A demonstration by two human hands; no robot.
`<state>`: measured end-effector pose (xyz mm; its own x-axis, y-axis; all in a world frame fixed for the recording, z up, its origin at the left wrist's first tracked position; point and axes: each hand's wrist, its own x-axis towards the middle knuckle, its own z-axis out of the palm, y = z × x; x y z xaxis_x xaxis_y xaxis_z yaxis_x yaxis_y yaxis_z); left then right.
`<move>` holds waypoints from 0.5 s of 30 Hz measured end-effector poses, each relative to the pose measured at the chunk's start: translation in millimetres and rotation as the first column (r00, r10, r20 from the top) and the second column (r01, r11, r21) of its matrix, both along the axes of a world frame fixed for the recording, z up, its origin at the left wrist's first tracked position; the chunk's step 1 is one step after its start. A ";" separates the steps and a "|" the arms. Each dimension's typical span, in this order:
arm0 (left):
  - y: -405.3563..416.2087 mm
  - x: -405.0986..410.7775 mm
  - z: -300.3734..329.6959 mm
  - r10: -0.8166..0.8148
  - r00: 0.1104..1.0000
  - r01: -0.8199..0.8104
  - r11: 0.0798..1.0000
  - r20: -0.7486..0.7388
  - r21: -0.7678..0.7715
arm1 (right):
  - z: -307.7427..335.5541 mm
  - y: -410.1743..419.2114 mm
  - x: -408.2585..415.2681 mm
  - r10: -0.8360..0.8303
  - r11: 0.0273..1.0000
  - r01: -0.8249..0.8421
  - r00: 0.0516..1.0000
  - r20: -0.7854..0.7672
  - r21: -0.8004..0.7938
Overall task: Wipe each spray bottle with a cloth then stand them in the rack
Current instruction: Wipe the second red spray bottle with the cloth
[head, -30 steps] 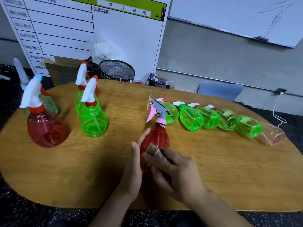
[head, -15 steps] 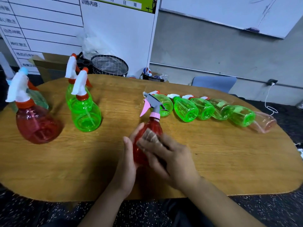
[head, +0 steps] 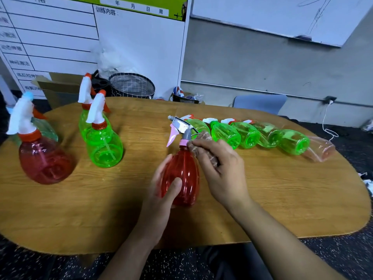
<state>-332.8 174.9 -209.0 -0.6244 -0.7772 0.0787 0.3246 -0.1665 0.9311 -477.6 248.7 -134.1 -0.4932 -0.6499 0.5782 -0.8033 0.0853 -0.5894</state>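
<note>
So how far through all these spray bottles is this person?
Maybe a third. Apparently done: upright bottles at the table's left, including a red one and a green one. In hand: the left hand grips a red bottle while the right hand rubs a cloth at its neck. Left: the row lying down. No rack shows.

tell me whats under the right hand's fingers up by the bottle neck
A brownish cloth is pinched under the right hand, pressed against the red bottle's neck. Most of the cloth is covered.
</note>
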 end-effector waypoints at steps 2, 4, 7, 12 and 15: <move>-0.2 0.9 0.1 0.004 1.000 -0.004 1.000 0.002 0.004 | -3.3 -4.4 -2.1 -0.007 0.998 0.009 0.999 -0.038 0.068; -0.3 2.1 0.9 0.011 1.000 -0.011 1.000 0.000 0.023 | -10.6 -5.4 -8.4 -0.072 0.986 0.080 0.995 -0.064 0.145; 0.8 1.3 1.1 -0.004 1.000 0.004 1.000 -0.007 0.025 | -14.7 -0.4 -14.9 -0.110 0.990 0.108 0.994 0.011 0.090; 0.2 -0.1 -2.4 0.016 0.999 -0.014 0.998 0.035 -0.054 | -1.8 -5.9 1.3 0.061 0.997 -0.059 0.997 -0.044 0.045; 1.0 -0.2 0.1 0.045 0.997 -0.038 0.992 0.060 -0.119 | -5.7 -7.9 -1.2 -0.010 0.994 0.021 0.995 -0.104 0.105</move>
